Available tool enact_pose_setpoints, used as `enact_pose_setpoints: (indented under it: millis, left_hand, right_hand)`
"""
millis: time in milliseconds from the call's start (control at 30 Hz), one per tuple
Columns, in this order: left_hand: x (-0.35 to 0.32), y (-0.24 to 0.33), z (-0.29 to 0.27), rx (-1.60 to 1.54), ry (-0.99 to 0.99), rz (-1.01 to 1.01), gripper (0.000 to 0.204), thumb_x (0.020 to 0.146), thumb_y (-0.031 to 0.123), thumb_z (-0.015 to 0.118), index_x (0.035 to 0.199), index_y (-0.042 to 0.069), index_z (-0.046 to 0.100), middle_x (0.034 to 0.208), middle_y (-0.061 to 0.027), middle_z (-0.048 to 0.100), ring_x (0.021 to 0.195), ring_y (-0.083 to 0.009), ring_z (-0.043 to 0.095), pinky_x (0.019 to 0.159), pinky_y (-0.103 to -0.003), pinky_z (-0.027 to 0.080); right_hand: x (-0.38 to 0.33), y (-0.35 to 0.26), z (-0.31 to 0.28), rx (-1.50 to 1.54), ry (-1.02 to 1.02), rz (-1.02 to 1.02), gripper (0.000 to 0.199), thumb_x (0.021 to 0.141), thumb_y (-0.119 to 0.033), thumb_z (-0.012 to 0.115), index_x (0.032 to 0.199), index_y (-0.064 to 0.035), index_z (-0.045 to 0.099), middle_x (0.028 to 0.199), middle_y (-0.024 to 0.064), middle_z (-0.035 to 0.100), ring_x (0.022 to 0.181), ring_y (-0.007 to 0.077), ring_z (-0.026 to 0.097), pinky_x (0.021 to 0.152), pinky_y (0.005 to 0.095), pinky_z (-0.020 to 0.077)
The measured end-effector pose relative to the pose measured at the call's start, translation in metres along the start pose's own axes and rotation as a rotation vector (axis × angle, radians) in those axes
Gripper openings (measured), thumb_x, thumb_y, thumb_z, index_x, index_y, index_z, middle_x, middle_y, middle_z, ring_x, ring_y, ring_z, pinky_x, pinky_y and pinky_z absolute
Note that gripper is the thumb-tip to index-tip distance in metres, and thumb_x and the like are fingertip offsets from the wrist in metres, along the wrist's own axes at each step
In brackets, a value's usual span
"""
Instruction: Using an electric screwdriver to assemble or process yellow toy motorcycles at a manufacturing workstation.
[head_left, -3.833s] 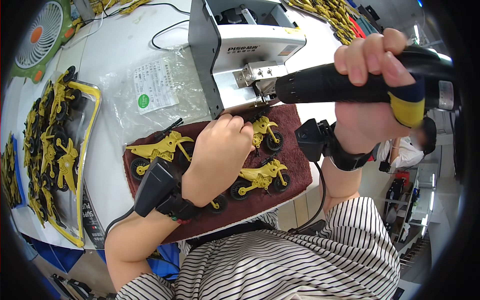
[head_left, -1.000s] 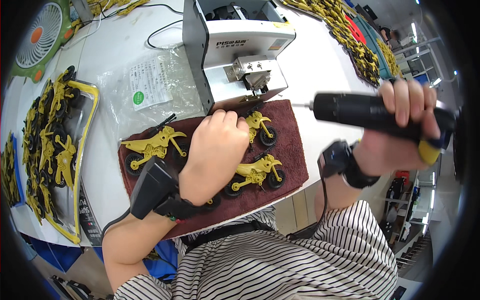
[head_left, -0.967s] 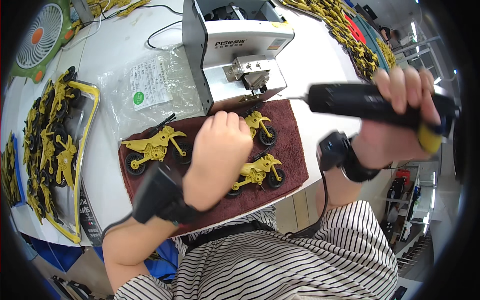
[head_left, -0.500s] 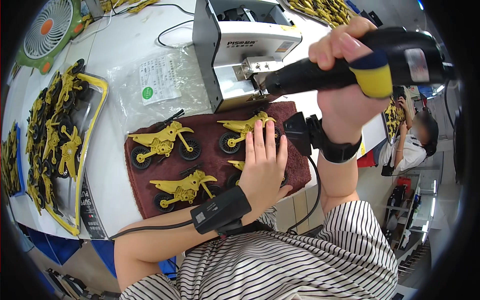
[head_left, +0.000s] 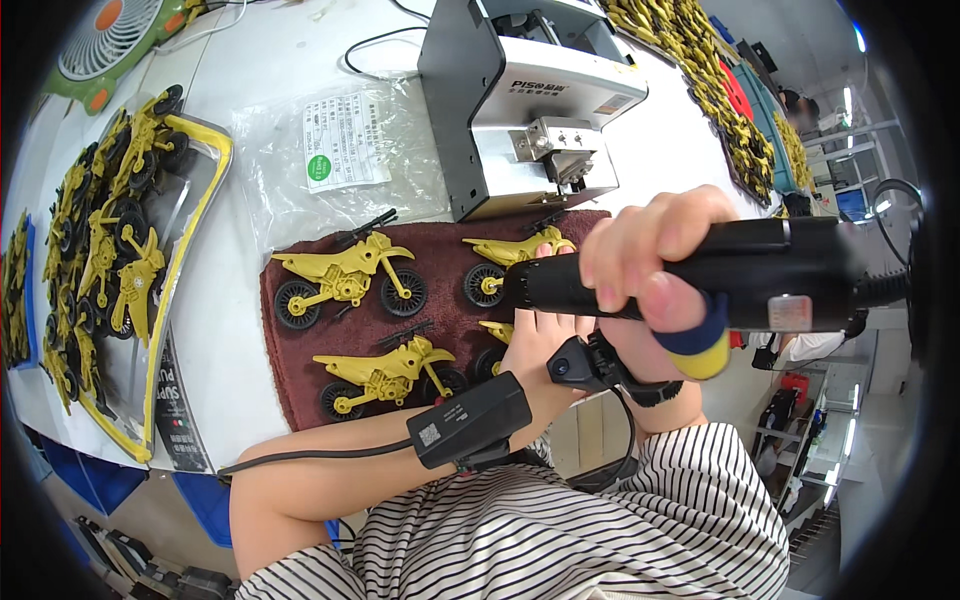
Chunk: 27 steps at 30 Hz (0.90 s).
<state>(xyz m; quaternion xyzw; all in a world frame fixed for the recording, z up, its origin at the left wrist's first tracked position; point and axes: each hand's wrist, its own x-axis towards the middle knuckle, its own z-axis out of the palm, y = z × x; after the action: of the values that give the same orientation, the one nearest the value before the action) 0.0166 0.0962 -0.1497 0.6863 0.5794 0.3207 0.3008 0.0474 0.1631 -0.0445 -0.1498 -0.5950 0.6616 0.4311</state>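
A black electric screwdriver (head_left: 770, 270) lies across my right hand (head_left: 650, 260), whose fingers wrap round its body. Its nose reaches the rear wheel of a yellow toy motorcycle (head_left: 500, 250) at the upper right of a maroon towel (head_left: 295, 350). My left hand (head_left: 535, 355) rests flat, fingers stretched onto that toy; the screwdriver and right hand cover part of it. Two more toy motorcycles lie at the left, an upper one (head_left: 345, 275) and a lower one (head_left: 385, 372). Another toy motorcycle (head_left: 492, 330) is mostly hidden under my left hand.
Behind the towel stands a grey screw-feeding machine (head_left: 470, 130) beside a clear plastic bag (head_left: 280, 180). To the left is a yellow-edged tray (head_left: 190, 270) of toy motorcycles, with a green fan (head_left: 120, 45) beyond. Yellow parts (head_left: 720, 110) are heaped at the far right.
My right hand has brought the screwdriver from the machine's front down toward me to the upper right toy's rear wheel. My left hand stays on that toy. The whole view has shifted slightly.
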Motion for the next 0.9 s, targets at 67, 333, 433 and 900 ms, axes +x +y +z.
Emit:
enact_pose_setpoints:
  millis: [67, 333, 433, 900]
  left_hand:
    - [0.002, 0.0, 0.009, -0.483, 0.21, -0.023, 0.073, 0.08, 0.048, 0.04, 0.132, -0.002, 0.033, 0.134, -0.0237, 0.034, 0.127, -0.0438, 0.024, 0.101, -0.055, 0.021]
    - [0.001, -0.001, 0.011, -0.581, 0.199, -0.02, 0.075, 0.079, 0.048, 0.041, 0.132, -0.004, 0.031, 0.135, -0.0253, 0.03, 0.128, -0.0439, 0.022, 0.103, -0.055, 0.018]
    - [0.0, 0.002, 0.011, -0.614, 0.192, -0.013, 0.076, 0.079, 0.048, 0.042, 0.133, -0.005, 0.03, 0.136, -0.0259, 0.029, 0.128, -0.044, 0.022, 0.103, -0.055, 0.017]
    - [-0.004, 0.011, -0.027, 0.553, 0.039, 0.027, 0.097, 0.059, 0.061, 0.064, 0.13, -0.001, 0.039, 0.136, -0.0284, 0.028, 0.125, -0.0473, 0.024, 0.104, -0.053, 0.017]
  right_hand:
    - [0.0, 0.004, 0.0, -0.074, -0.004, 0.003, 0.027, 0.072, -0.008, 0.068, 0.085, -0.0081, 0.044, 0.064, 0.0024, 0.048, 0.054, 0.0158, 0.049, 0.058, 0.0311, 0.0412]
    - [0.005, 0.006, -0.001, -0.128, -0.097, 0.063, 0.028, 0.072, -0.009, 0.069, 0.084, -0.0103, 0.044, 0.062, 0.0007, 0.048, 0.054, 0.0138, 0.049, 0.057, 0.029, 0.0415]
    - [0.005, 0.006, -0.008, -0.054, -0.263, 0.036, 0.024, 0.073, 0.002, 0.062, 0.089, -0.0048, 0.045, 0.075, 0.0044, 0.052, 0.069, 0.0113, 0.053, 0.065, 0.0246, 0.0461]
    - [0.043, -0.046, -0.033, -0.075, 0.072, -0.327, 0.014, 0.071, -0.009, 0.052, 0.076, -0.0072, 0.039, 0.064, 0.0025, 0.039, 0.056, 0.0137, 0.04, 0.061, 0.0302, 0.0339]
